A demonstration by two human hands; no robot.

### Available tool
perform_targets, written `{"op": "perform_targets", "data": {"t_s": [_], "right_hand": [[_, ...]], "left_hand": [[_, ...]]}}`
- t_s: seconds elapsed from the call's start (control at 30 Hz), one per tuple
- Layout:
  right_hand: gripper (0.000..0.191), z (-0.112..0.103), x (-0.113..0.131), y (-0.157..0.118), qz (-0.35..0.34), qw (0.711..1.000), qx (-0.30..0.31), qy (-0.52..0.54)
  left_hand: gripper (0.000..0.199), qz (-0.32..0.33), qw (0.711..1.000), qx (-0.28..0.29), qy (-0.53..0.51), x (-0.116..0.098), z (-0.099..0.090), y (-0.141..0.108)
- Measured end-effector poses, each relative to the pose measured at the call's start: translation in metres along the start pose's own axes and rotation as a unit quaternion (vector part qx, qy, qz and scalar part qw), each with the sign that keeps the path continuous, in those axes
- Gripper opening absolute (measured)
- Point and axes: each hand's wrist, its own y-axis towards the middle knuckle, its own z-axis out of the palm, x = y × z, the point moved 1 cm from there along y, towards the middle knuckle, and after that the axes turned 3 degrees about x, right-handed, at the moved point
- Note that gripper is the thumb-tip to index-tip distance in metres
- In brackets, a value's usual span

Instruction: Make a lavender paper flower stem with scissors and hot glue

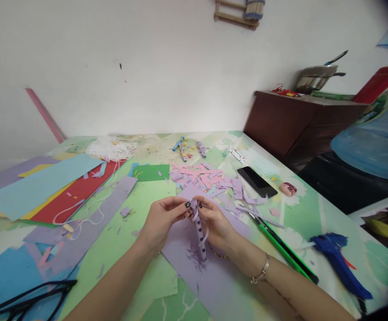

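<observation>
Between my two hands is a slim lilac paper tube [200,236] with dark spots, tilted so its lower end points toward me. My left hand [160,220] pinches the tube's upper end between thumb and fingers. My right hand [218,225] grips the same end from the other side, fingers closed. A narrow lilac strip [206,235] curls loosely beside the tube. Beneath them lies a lilac paper sheet [194,285] with small dark-looking paper snippets on it. Pink and lilac paper scraps [207,178] are heaped just beyond my fingers.
On the right lie a green utility knife [284,245], a blue glue gun [339,263] and a black phone [257,182]. Coloured paper sheets [47,183] and white string [110,148] cover the left. Several patterned tubes [201,149] rest at the back. Black glasses [30,301] lie front left.
</observation>
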Motion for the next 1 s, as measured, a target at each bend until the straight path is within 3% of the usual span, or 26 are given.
{"op": "perform_targets", "data": {"t_s": [0.6,0.83,1.0], "right_hand": [[0.030,0.000,-0.003,-0.001,-0.003,1.000,-0.015,-0.021],[0.026,-0.006,0.000,0.002,-0.033,0.969,-0.113,-0.217],[0.020,-0.015,0.011,-0.005,-0.099,0.918,-0.157,-0.349]], "left_hand": [[0.011,0.045,0.998,-0.015,0.034,0.007,0.003,0.000],[0.015,0.014,0.999,-0.021,-0.033,0.011,-0.007,0.005],[0.018,-0.024,0.997,-0.015,-0.079,0.013,-0.013,0.009]]}}
